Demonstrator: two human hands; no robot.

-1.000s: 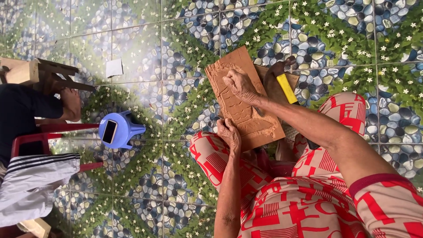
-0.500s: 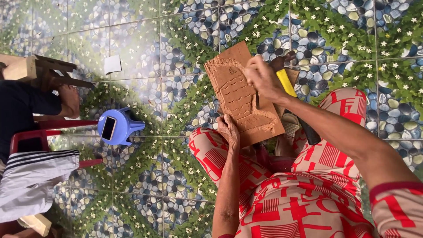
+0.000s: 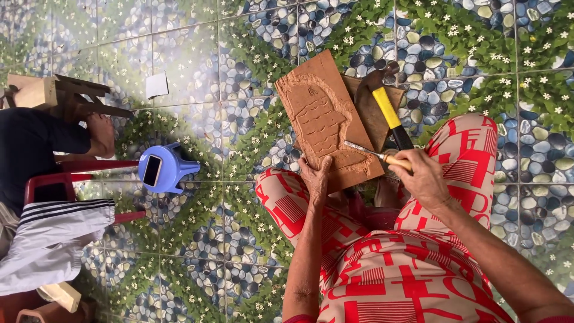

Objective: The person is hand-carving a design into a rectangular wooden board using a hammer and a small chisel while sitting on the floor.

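Observation:
A brown wooden board (image 3: pixel 320 113) with a carved relief leans on the tiled floor and against my knee. My left hand (image 3: pixel 315 176) presses on its near edge, holding it steady. My right hand (image 3: pixel 421 176) grips a chisel (image 3: pixel 373 154) by its pale wooden handle; the metal blade lies across the board's lower right part. A hammer (image 3: pixel 385 107) with a yellow and black handle rests just right of the board, on a second dark wooden piece (image 3: pixel 371 113). My legs wear red and beige patterned trousers (image 3: pixel 388 269).
At the left another person (image 3: pixel 36 149) in a dark top sits on a red plastic chair (image 3: pixel 54 179), working at a wooden piece (image 3: pixel 60 96). A small blue plastic stool (image 3: pixel 167 167) carries a phone (image 3: pixel 152 170). A white paper scrap (image 3: pixel 156 85) lies on the pebble-patterned tiles.
My right hand left the top of the board, moved right and back toward me, and now holds the chisel against the board. My left hand stayed on the board's near edge.

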